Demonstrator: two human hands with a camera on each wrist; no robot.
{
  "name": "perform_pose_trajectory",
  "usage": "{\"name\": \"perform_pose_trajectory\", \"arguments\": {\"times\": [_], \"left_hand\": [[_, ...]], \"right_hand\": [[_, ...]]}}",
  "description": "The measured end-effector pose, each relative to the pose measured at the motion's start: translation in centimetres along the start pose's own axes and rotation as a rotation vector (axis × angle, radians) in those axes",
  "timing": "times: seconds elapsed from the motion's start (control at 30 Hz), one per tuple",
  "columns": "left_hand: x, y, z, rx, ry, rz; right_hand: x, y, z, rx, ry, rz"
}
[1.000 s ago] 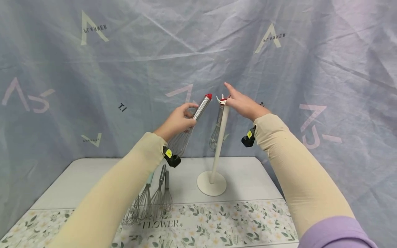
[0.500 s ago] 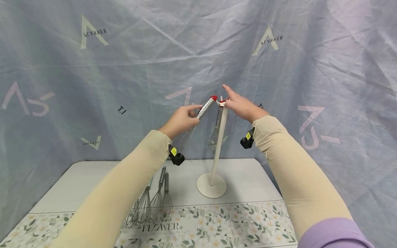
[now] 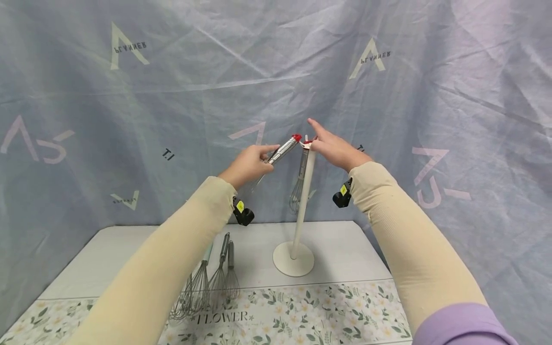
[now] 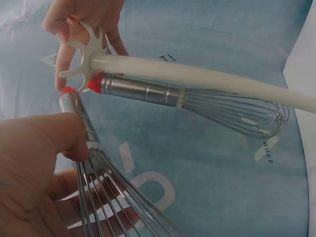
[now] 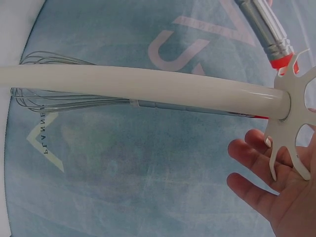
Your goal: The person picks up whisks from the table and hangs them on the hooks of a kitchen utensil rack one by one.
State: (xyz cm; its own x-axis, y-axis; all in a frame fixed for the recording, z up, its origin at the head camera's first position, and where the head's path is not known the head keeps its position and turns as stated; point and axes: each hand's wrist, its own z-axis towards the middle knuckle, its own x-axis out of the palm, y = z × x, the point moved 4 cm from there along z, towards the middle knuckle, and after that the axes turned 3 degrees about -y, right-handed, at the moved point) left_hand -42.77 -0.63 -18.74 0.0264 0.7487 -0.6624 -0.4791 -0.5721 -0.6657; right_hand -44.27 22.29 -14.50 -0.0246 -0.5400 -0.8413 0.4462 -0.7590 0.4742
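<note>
In the head view my left hand (image 3: 247, 165) grips the handle of a metal whisk (image 3: 282, 150), tilted with its red end up against the hooked top of a white stand (image 3: 303, 206). The left wrist view shows that whisk's red tip (image 4: 69, 90) right beside a hook. A second red-tipped whisk (image 4: 143, 91) hangs from the stand along its pole. My right hand (image 3: 334, 146) is at the stand's top, index finger extended. In the right wrist view its fingers (image 5: 252, 195) lie loosely straight behind the white hooks (image 5: 291, 116); whether they press is hard to tell.
Several more whisks (image 3: 217, 278) lie on the white table (image 3: 336, 249), left of the stand's round base (image 3: 282, 261). A flower-print mat (image 3: 319, 311) covers the table's front. Behind hangs a grey-blue printed cloth (image 3: 194, 105).
My left hand has brought the whisk right and slightly down, so its red end, apart from the stand before, is now at the hooks. My right hand has stayed at the stand's top.
</note>
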Motion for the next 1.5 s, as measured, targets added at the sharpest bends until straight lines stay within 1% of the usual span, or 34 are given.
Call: {"name": "perform_pose_trajectory", "arguments": {"times": [0.2, 0.3, 0.57, 0.73, 0.83, 0.97, 1.17, 1.4, 1.5], "left_hand": [[-0.3, -0.4, 0.4, 0.051, 0.040, 0.174], [-0.1, -0.3, 0.4, 0.070, 0.045, 0.201], [1.2, 1.2, 0.4, 0.070, 0.023, 0.054], [2.2, 2.0, 0.4, 0.084, -0.002, 0.004], [3.0, 2.5, 0.4, 0.095, -0.014, -0.008], [4.2, 3.0, 0.5, 0.087, -0.021, -0.055], [5.8, 3.5, 0.4, 0.059, -0.051, -0.142], [7.3, 3.7, 0.4, 0.073, -0.086, -0.257], [8.0, 3.8, 0.4, 0.077, -0.089, -0.281]], "right_hand": [[0.1, 0.2, 0.1, -0.006, 0.001, -0.012], [0.1, 0.1, 0.0, -0.002, -0.004, -0.020], [-0.1, -0.2, 0.0, 0.015, -0.016, -0.024], [-0.1, -0.1, 0.0, 0.015, -0.014, -0.016], [0.0, 0.0, -0.1, 0.013, -0.017, -0.016], [0.1, 0.1, -0.2, 0.025, -0.017, -0.011], [0.1, 0.2, -0.3, 0.033, -0.019, 0.001], [0.1, 0.2, -0.4, 0.020, -0.024, -0.012], [0.1, 0.3, -0.4, 0.015, -0.024, -0.015]]}}
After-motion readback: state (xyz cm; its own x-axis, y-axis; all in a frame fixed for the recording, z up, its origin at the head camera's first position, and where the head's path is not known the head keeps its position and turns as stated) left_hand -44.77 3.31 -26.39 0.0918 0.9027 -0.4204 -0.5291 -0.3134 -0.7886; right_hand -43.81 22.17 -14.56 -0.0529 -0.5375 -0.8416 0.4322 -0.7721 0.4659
